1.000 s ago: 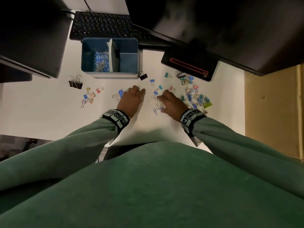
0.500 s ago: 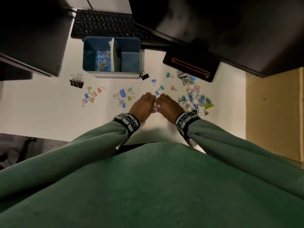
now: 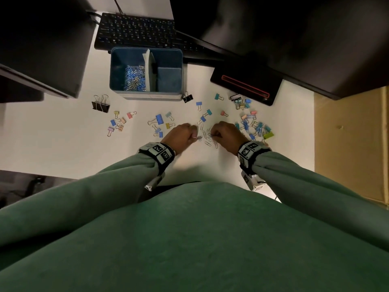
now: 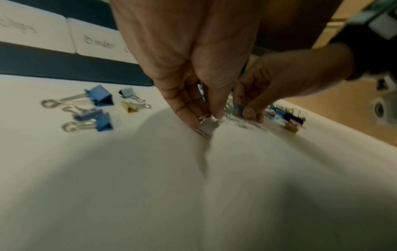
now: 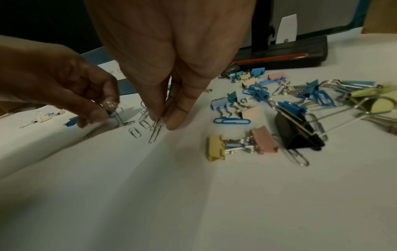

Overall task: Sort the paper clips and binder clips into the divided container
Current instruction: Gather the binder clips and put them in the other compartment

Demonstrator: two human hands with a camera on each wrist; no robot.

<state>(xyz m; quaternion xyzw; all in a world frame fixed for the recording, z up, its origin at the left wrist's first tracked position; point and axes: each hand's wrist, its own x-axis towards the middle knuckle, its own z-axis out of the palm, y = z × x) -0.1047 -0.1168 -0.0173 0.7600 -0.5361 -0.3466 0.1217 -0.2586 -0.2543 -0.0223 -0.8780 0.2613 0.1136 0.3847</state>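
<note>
Head view shows the white counter carrying a black keyboard at the far edge and, just before it, the blue divided container, whose left compartment holds a heap of paper clips. Coloured binder clips lie scattered to the right of the hands, a smaller group to the left, with a black binder clip beyond that group. Both hands work side by side near the front edge. The left hand pinches a few silver paper clips between thumb and fingertips; the right hand pinches a silver paper clip that touches the counter among loose paper clips.
</note>
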